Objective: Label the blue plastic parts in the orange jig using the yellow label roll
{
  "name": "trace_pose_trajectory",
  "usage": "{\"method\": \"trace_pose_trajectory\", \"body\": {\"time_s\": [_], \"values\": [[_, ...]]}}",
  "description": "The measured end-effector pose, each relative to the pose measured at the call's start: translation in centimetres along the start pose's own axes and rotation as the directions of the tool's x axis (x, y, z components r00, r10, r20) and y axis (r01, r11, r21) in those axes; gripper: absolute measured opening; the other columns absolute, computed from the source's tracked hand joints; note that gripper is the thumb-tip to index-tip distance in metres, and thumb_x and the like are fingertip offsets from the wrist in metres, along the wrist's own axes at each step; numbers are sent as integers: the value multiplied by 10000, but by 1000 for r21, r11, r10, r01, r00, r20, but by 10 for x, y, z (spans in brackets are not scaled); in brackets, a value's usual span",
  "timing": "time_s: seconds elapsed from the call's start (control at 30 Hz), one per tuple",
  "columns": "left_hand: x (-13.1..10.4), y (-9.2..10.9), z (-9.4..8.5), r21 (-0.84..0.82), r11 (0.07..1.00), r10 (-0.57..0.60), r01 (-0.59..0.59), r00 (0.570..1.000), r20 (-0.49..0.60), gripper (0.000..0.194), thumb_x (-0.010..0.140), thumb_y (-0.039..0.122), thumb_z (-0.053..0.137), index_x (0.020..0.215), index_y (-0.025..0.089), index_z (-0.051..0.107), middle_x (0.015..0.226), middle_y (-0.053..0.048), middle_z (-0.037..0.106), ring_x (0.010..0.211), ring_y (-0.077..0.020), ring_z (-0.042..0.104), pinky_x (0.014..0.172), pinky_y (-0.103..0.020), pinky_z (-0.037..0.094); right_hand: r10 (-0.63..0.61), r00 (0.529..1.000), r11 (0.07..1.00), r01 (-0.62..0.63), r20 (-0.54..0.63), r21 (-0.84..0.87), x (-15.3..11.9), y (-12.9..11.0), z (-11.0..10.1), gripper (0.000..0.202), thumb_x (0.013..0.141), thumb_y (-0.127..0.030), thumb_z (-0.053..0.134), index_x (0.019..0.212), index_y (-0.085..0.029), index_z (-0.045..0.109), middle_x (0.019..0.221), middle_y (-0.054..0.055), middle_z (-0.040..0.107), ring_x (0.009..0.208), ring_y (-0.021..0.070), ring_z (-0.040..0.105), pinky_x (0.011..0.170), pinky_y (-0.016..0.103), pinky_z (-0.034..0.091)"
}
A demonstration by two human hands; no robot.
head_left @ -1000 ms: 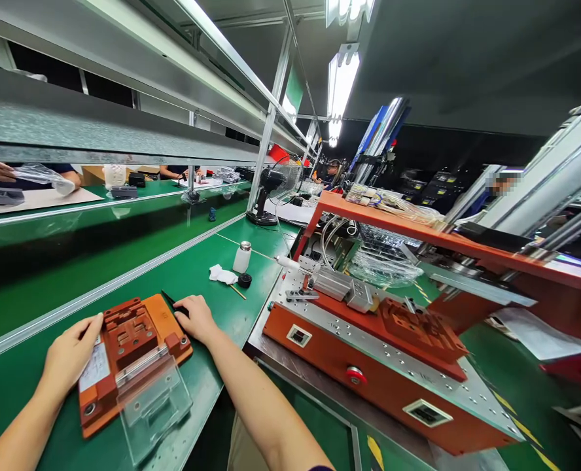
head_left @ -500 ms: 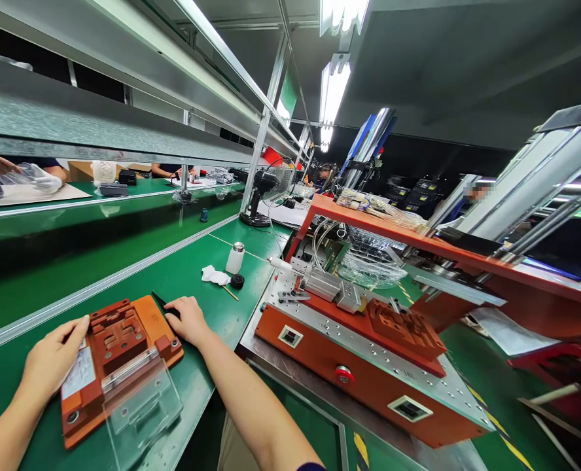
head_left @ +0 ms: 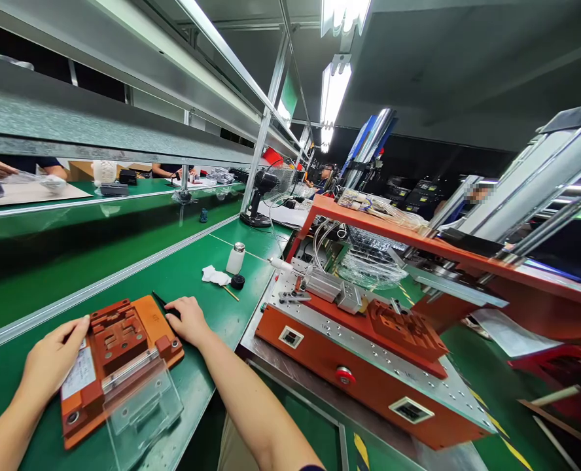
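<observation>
A brown-orange fixture block (head_left: 149, 315) with machined recesses lies on the green bench, a white label on its left side. Its hinged clear plastic cover (head_left: 146, 412) is swung back toward me. My left hand (head_left: 55, 353) grips the fixture's left edge, thumb and fingers closed against it. At the far right edge, my right hand (head_left: 188, 320) has curled fingers around a thin black stick-like tool (head_left: 158, 300). Most of that tool is hidden by the hand, which lies close against the fixture.
Beyond sit a white bottle (head_left: 235, 260), a crumpled white wipe (head_left: 215, 275), a black round cap (head_left: 237, 282) and a short wooden stick (head_left: 230, 292). An orange press machine (head_left: 315, 350) with a red button stands right. A black fan (head_left: 258, 196) is farther back. Co-workers sit across the bench.
My hands, the fixture and the cover stay in place. Across the bench, a co-worker's hands and the clear plastic bag have shifted slightly.
</observation>
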State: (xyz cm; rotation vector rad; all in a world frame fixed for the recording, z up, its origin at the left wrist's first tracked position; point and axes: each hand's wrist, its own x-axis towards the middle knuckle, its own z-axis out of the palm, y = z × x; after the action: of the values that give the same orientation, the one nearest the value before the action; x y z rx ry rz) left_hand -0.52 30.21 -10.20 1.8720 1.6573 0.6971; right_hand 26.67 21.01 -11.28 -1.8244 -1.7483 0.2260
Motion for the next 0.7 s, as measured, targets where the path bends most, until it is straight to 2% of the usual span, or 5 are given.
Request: {"method": "trace_pose_trajectory", "body": {"time_s": [0.5,0.7], "values": [[1,0,1,-22,1000,14,-15,1000,-26,512,908,565,456,1151,217,744,1118,-89,746,979,-318,655,740,-334,486,11,1000,1000,-11,2,2,0,0,0,232,950,-263,633,1168,-222,702,1181,58,708,1148,212,567,1020,332,423],[-1,4,-2,2,1000,-5,5,1000,9,528,922,557,434,1190,207,725,1175,-91,729,1047,-322,642,768,-334,478,6,1000,1000,-6,2,5,-1,-1,-1,228,950,-261,637,1166,-219,699,1178,61,709,1150,207,570,1017,328,420]]}}
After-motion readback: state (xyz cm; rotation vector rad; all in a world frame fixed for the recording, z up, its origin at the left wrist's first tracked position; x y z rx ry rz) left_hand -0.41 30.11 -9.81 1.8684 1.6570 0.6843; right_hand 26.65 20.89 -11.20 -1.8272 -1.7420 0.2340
